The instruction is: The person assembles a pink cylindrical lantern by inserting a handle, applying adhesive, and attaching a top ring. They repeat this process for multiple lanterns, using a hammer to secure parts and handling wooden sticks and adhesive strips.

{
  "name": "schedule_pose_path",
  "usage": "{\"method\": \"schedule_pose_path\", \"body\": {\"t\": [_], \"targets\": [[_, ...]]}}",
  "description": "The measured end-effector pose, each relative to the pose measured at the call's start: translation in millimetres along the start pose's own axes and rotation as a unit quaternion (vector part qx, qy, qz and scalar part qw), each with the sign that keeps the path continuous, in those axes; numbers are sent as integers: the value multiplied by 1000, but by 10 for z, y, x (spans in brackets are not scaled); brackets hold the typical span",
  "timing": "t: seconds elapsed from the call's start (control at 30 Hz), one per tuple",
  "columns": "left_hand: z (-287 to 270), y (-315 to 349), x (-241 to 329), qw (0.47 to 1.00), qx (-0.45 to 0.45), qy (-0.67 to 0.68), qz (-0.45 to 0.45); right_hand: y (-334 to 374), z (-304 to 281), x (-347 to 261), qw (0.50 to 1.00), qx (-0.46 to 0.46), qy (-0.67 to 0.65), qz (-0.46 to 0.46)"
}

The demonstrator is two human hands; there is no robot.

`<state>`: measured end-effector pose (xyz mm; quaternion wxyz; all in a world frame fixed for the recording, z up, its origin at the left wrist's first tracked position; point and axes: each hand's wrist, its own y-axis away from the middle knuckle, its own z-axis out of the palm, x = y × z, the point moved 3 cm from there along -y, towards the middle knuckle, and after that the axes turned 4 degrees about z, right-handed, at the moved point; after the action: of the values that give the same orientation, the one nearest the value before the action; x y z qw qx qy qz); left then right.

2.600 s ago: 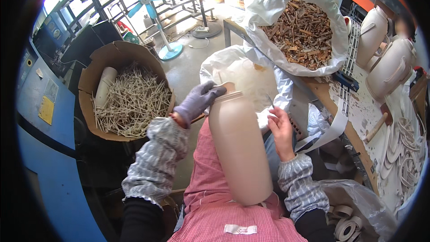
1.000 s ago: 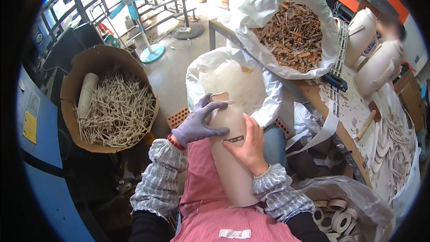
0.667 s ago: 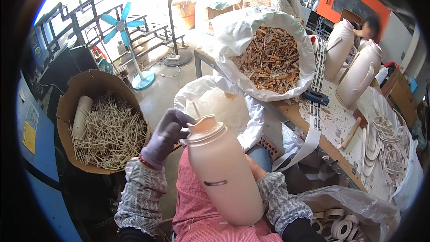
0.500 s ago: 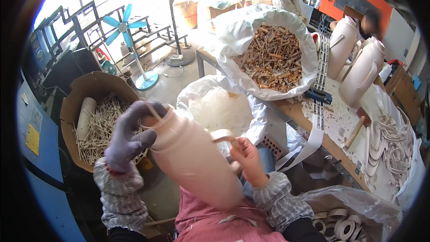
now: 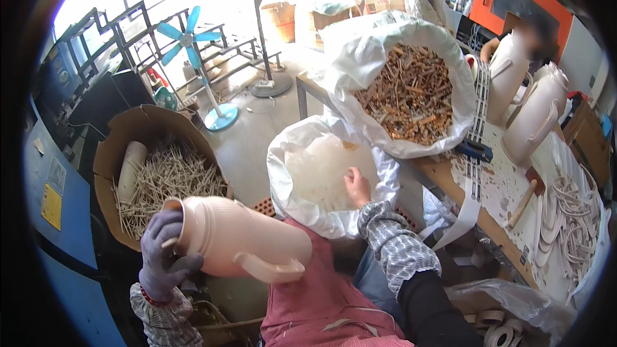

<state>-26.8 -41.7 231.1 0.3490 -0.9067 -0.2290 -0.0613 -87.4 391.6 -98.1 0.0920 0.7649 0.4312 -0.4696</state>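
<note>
A pale pink plastic jug body (image 5: 247, 234) with a side handle lies tilted across my lap, its handle toward the lower right. My left hand (image 5: 164, 247), in a purple-grey glove, grips it at the wide open end, fingers wrapped round the rim. My bare right hand (image 5: 358, 187) is off the jug, above a white sack (image 5: 289, 209) holding whitish translucent material. Its fingers are curled together; what is in them, if anything, cannot be made out.
Left stands a cardboard box (image 5: 106, 160) of thin pale sticks. A larger white sack (image 5: 459, 99) of brown scraps leans at the table (image 5: 491, 144). Two jug bodies (image 5: 532, 122), a mallet (image 5: 522, 202) and pale strips (image 5: 572, 209) are on it. A person (image 5: 491, 46) works behind.
My right hand has left the jug's handle and moved forward over the white sack. The jug has swung lower and to the left, now lying nearly level, with my left hand still holding it.
</note>
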Motion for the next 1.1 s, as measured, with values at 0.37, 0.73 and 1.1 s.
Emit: {"method": "schedule_pose_path", "body": {"t": [0.37,0.73,1.1], "targets": [[-310,613,-799,982,10,85,-170,-130,86,35,976,-85,116,-166],[-422,-174,-330,908,249,-321,102,534,-1530,-641,992,-94,-41,-70],[1766,-1153,953,950,115,155,244,785,-2702,-1664,887,-100,-426,-150]]}}
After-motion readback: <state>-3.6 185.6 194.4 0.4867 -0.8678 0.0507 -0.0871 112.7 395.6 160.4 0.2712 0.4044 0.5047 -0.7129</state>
